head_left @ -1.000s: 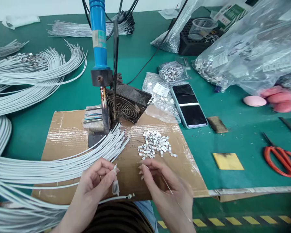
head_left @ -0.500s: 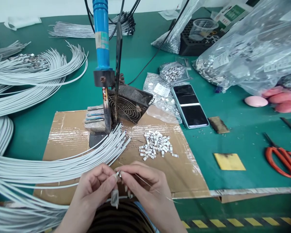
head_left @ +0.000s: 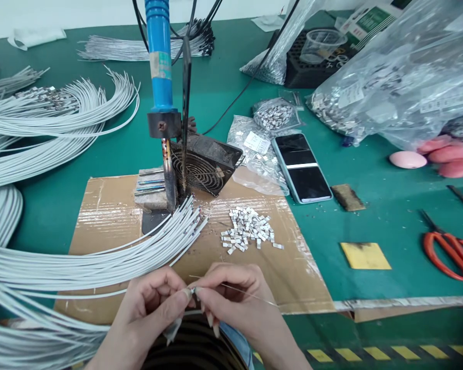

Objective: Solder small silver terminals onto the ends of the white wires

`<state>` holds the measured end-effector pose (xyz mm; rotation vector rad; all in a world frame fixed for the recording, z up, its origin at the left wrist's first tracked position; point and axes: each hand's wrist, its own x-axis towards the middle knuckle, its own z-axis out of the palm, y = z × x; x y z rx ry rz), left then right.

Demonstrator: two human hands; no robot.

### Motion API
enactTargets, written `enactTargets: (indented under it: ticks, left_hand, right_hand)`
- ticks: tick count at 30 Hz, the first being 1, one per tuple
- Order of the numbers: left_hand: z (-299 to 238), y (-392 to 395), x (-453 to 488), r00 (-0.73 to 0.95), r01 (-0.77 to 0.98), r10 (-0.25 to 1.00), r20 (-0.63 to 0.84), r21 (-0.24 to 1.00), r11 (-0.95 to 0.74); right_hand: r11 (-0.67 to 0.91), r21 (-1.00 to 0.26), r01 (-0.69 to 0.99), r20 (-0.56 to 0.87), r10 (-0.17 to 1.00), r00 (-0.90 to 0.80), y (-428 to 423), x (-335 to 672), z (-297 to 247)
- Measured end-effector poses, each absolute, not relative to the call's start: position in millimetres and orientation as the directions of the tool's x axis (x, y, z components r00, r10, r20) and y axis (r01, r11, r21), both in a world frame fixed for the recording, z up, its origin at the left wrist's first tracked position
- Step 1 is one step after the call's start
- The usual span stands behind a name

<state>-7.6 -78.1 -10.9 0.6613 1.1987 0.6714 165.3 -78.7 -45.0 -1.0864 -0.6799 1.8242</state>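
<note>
My left hand [head_left: 158, 303] is closed in a pinch at the front edge of the cardboard. Its thumb and forefinger meet a small shiny metal piece [head_left: 193, 290], mostly covered by fingertips. My right hand [head_left: 233, 295] pinches the same piece from the other side. A thin silvery wire [head_left: 250, 294], like solder wire, runs across the right hand's fingers. A short stretch of white cable [head_left: 193, 312] shows below the fingertips; its end is hidden. A crumpled greyish scrap [head_left: 172, 330] hangs under the left hand.
A blue-handled soldering iron [head_left: 160, 77] stands upright in a holder before a small fan [head_left: 206, 164]. White cables [head_left: 119, 264] reach in from the left. Small metal clips [head_left: 249, 228] lie on the cardboard [head_left: 297, 277]. Rightward are a phone [head_left: 303, 169], yellow sponge [head_left: 366, 256] and red-handled scissors [head_left: 445, 254].
Both hands have moved slightly down and the fingertips have shifted a little to the right. The scrap under the left hand has swung leftward. The things on the table stay put.
</note>
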Motion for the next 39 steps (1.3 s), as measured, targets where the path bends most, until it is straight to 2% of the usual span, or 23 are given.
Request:
enactTargets:
  ticks: [2,5,9,12,16,19,21,23,27,29,39]
  left_hand:
    - [-9.5,-78.0,-7.7,0.211,-0.082,0.769,-0.603,0.773,0.629]
    - [-5.7,-76.5,-7.2,0.177,-0.01,0.783,-0.597,0.794,0.608]
    - [1.6,-73.8,-4.9,0.155,0.061,0.798,-0.583,0.811,0.581]
    - [4.0,-74.4,-1.2,0.115,0.102,0.818,-0.564,0.825,0.555]
    - [-1.3,-81.5,3.8,0.006,0.21,0.907,-0.422,0.887,0.412]
    - [-7.4,-88.9,6.5,-0.058,0.325,0.968,-0.242,0.913,0.248]
    - [-9.5,-92.0,8.1,-0.064,0.328,0.976,-0.208,0.919,0.218]
    - [-9.5,-92.3,9.2,-0.045,0.251,0.958,-0.284,0.925,0.286]
    - [-5.3,-85.6,9.7,0.052,-0.004,0.86,-0.507,0.861,0.508]
    - [-3.0,-81.2,10.0,0.066,-0.058,0.834,-0.548,0.832,0.551]
    - [9.0,-68.8,19.2,-0.146,0.055,0.862,-0.485,0.866,0.496]
  right_hand:
    - [-0.425,-0.838,-0.341,-0.388,0.905,-0.175,-77.4,167.1,-41.3]
    - [-0.305,-0.94,-0.154,-0.289,0.95,-0.119,-72.9,171.5,-29.8]
    - [-0.253,-0.966,-0.056,-0.238,0.952,-0.191,-68.0,177.7,-17.2]
    - [-0.227,-0.974,-0.007,-0.222,0.958,-0.182,-67.6,178.6,-14.6]
    - [-0.241,-0.97,-0.012,-0.238,0.964,-0.12,-69.5,173.7,-17.2]
    - [-0.218,-0.973,-0.075,-0.219,0.976,0.006,-74.2,165.1,-22.6]
    - [-0.205,-0.972,-0.116,-0.217,0.971,0.096,-79.6,157.1,-26.9]
    - [-0.157,-0.982,-0.102,-0.173,0.969,0.174,-86.0,148.4,-30.9]
    - [0.105,-0.982,0.155,0.151,0.935,0.321,-94.7,136.0,-36.9]
    - [0.165,-0.96,0.225,0.231,0.922,0.311,-95.7,134.7,-38.7]
    - [0.08,-0.997,0.0,0.078,0.973,0.215,-88.7,142.7,-35.6]
